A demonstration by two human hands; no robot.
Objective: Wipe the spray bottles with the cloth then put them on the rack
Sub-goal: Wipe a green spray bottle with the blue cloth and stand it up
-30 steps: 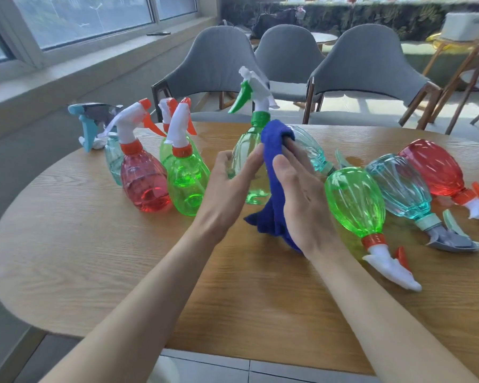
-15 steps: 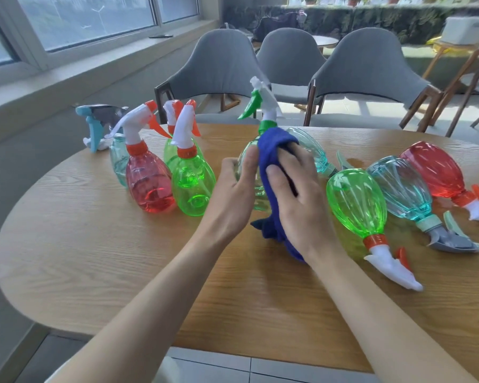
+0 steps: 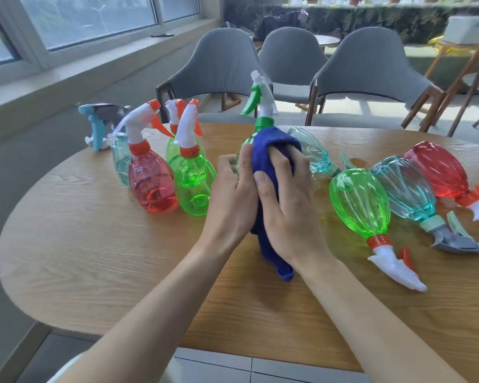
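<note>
Blue cloth (image 3: 270, 145) is what I am watching the right hand (image 3: 288, 208) work with. Its fingers (image 3: 278, 161) are curling over the fabric and clamping it against the shoulder of the green-triggered bottle (image 3: 262, 103), with the thumb pressing lower on the cloth. The left hand (image 3: 233, 197) is gripping the same bottle from the other side, fingers wrapping round the clear body and the thumb lying right beside the cloth's edge. The cloth's loose tail is hanging under the right wrist.

The bottle is being held upright near the middle of the worktop (image 3: 94, 258); I cannot tell whether its base is touching the wood. Its white and green spray head is sticking up above the cloth.

On the left, four bottles are standing close together: a red bottle (image 3: 150, 186), a green bottle (image 3: 192, 186) just beside it, a second green bottle (image 3: 173, 152) behind, and a pale teal bottle (image 3: 121, 158) furthest left. On the right, four are lying on their sides: a clear teal bottle (image 3: 313, 153) just behind the right hand, then a lying green bottle (image 3: 360, 205), a lying teal bottle (image 3: 407, 189) and a lying red bottle (image 3: 437, 170). Grey chairs (image 3: 219, 62) are standing along the far edge.
</note>
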